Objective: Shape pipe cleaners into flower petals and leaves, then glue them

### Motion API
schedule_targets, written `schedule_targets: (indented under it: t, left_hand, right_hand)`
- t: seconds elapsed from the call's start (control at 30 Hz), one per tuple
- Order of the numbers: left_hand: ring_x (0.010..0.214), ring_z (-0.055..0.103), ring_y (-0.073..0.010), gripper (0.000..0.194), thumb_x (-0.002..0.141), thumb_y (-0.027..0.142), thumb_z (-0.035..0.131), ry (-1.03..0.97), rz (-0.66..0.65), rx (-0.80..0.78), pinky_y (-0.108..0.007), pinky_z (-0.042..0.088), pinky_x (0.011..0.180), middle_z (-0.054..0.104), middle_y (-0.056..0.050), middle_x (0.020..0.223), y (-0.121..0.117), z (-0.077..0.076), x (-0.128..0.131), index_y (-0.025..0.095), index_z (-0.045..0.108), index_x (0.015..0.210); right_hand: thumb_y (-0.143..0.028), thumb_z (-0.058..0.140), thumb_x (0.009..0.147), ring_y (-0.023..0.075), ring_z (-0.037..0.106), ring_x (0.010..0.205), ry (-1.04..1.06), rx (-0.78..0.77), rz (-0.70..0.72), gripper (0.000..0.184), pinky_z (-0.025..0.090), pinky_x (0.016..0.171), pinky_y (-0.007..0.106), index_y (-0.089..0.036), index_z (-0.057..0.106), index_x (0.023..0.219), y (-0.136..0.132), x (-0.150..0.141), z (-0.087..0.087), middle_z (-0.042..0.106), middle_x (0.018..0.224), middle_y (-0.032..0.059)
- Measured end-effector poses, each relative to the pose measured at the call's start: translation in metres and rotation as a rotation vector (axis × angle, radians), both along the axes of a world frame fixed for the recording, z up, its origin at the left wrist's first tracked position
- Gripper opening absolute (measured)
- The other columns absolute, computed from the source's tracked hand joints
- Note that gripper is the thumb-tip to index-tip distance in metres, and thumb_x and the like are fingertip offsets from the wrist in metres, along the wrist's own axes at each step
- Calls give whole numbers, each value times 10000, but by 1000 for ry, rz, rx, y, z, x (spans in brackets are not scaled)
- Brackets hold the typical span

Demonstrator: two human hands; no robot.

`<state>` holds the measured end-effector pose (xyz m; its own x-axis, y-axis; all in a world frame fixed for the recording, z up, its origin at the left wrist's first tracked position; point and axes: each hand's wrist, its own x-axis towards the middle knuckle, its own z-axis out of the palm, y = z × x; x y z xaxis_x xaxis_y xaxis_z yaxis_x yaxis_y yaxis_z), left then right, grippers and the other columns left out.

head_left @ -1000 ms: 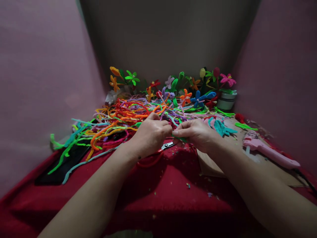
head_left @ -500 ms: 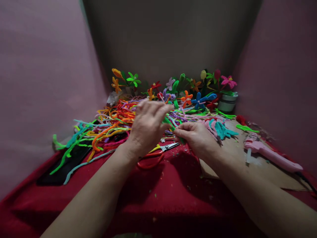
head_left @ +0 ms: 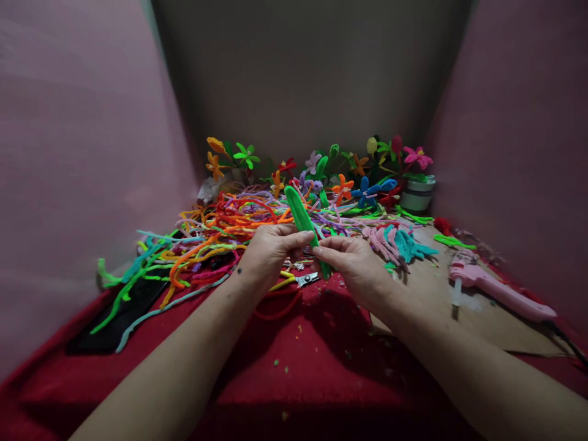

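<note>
Between my two hands is a long green pipe-cleaner leaf (head_left: 298, 208), tilted with its rounded tip up and to the left. My left hand (head_left: 278, 248) pinches it near the middle with thumb and fingers. Just below that, my right hand (head_left: 346, 257) grips its lower part, and the narrow end pokes out under the fingers. Beneath the hands, scissors (head_left: 307, 280) with red and yellow handles lie on the red cloth (head_left: 294, 367), partly covered by my left hand and wrist.
Loose coloured pipe cleaners (head_left: 229, 214) pile up behind my left hand. Pipe-cleaner flowers (head_left: 366, 191) line the back, near a small pot (head_left: 417, 195). At right, a pink glue gun (head_left: 505, 294) rests on cardboard (head_left: 427, 312) by turquoise pieces (head_left: 408, 244). A black phone-like slab (head_left: 119, 318) lies left.
My left hand has come down from over the leaf and now pinches it, uncovering its upper part. My right hand keeps its hold in nearly the same place.
</note>
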<state>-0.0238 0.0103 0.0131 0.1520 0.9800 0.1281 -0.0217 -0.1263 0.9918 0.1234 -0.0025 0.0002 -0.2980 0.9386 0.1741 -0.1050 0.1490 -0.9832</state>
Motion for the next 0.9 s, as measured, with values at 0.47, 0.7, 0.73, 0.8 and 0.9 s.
schedule_targets:
  t: [0.47,0.7,0.73,0.8,0.9]
  left_hand:
    - [423,401,-31,164,630,220,714,-197,-100,-24,-169,296,417,517,40,551,3,9,-8,131,605,715]
    - [438,401,-34,128,650,205,690,-279,8,92,-178,336,448,501,49,557,4,2,3,140,586,687]
    - [438,399,-33,127,656,213,688,-264,-10,84,-178,338,452,500,49,557,3,2,2,141,592,700]
    - [431,397,-35,141,660,234,691,-226,-73,12,-181,332,449,488,48,529,3,2,1,137,598,702]
    - [412,399,-38,166,633,243,711,-175,-163,-125,-180,309,425,479,39,474,2,2,-1,118,604,647]
  right_hand:
    - [-282,618,694,77,451,419,-136,-22,-15,214,347,460,227,-148,552,541,-4,1,5,561,474,-9]
    - [-300,634,670,74,443,394,33,-127,35,215,349,451,230,-158,519,557,0,1,0,566,470,-13]
    - [-299,637,667,74,445,398,35,-126,23,217,350,453,230,-158,517,554,0,2,0,567,471,-13]
    - [-302,651,655,76,455,413,17,-105,-8,223,351,456,229,-158,520,546,0,2,0,565,471,-11]
    - [-328,667,639,78,456,420,-17,-84,-14,245,348,451,228,-157,530,530,-1,2,2,557,464,-10]
